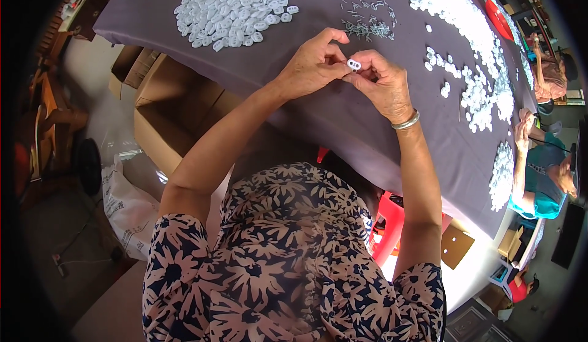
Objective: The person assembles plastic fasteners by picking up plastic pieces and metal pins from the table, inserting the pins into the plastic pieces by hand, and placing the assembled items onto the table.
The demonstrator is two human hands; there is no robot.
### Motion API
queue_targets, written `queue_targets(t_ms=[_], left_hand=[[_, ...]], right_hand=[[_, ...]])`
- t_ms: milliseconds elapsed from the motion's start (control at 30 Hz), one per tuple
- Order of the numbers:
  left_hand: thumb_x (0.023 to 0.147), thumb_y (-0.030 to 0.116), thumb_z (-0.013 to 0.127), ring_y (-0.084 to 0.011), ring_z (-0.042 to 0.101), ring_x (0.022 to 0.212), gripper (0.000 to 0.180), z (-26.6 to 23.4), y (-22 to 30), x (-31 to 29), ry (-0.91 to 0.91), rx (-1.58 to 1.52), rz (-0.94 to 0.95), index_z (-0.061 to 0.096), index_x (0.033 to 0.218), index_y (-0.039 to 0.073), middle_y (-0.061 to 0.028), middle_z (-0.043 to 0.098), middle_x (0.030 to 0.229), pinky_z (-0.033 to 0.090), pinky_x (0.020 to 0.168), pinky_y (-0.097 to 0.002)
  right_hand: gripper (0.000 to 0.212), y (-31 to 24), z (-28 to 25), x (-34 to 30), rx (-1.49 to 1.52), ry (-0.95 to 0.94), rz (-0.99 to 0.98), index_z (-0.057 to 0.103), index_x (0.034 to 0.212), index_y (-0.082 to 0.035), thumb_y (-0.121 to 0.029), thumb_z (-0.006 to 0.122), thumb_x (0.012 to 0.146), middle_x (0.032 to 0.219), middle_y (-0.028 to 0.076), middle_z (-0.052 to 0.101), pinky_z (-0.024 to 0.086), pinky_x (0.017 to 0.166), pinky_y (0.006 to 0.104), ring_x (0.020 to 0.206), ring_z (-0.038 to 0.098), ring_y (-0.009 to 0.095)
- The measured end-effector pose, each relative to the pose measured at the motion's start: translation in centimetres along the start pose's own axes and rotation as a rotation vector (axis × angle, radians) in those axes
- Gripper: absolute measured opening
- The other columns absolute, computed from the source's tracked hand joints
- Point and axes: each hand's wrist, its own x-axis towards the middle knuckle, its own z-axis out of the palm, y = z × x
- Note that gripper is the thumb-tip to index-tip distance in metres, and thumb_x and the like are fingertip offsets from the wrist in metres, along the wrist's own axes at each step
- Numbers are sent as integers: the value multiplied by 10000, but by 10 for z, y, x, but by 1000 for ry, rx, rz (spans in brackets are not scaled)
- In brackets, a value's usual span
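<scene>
Above the near edge of the cloth-covered table, my two hands meet around a small white oval plastic piece (353, 65) with two dark holes in its face. My left hand (311, 65) pinches it from the left with thumb and fingertips. From the other side, my right hand (383, 83) has its thumb and fingers closed on the same piece. Just beyond my fingers lies a scatter of thin grey metal bits (370, 28), too small to name surely. A heap of white oval pieces (236, 11) sits farther left.
Small white round pieces (484, 94) spread along the table's right side, with a red tray (499, 18) beyond. An open cardboard box (160, 118) stands below the left edge. A red stool (390, 222) is under the table. Another person in teal (542, 170) sits at the right.
</scene>
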Motion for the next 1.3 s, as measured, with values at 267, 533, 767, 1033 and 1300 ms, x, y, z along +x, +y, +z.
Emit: queue_targets(t_ms=[267,533,767,1033,1300], left_hand=[[846,52,627,-85,549,737,392,-4,1,-1,-40,-65,19,447,1193,23,-24,624,830,450,657,-229],[865,85,631,-83,546,737,430,-7,14,-1,-77,-89,-20,450,1251,36,-18,624,837,446,659,-224],[870,80,634,-88,575,800,431,1,2,0,-6,-88,22,446,1254,22,-29,631,847,467,701,-230],[870,51,619,-78,553,776,423,2,3,-3,-26,-78,7,453,1260,57,-20,603,819,455,692,-232],[857,30,540,-63,484,708,348,11,8,-7,-27,-56,67,579,1201,72,12,561,779,420,657,-229]], right_hand=[[221,1,8,0,11,124,-79,622,912,-34,9,739,729,763,13,659,524,598,223,637,617,72],[274,-7,5,1,-32,105,-150,627,966,-32,76,711,729,799,-5,627,509,584,204,662,595,45],[310,-10,10,0,-189,131,-201,604,944,-31,55,735,676,767,18,570,464,508,220,564,557,72],[234,-9,3,1,-546,4,-330,536,907,-38,-135,704,777,808,86,555,469,501,351,585,566,260],[293,-3,7,-3,-612,-18,-343,508,789,-38,-263,694,805,682,94,602,501,524,375,614,623,282]])
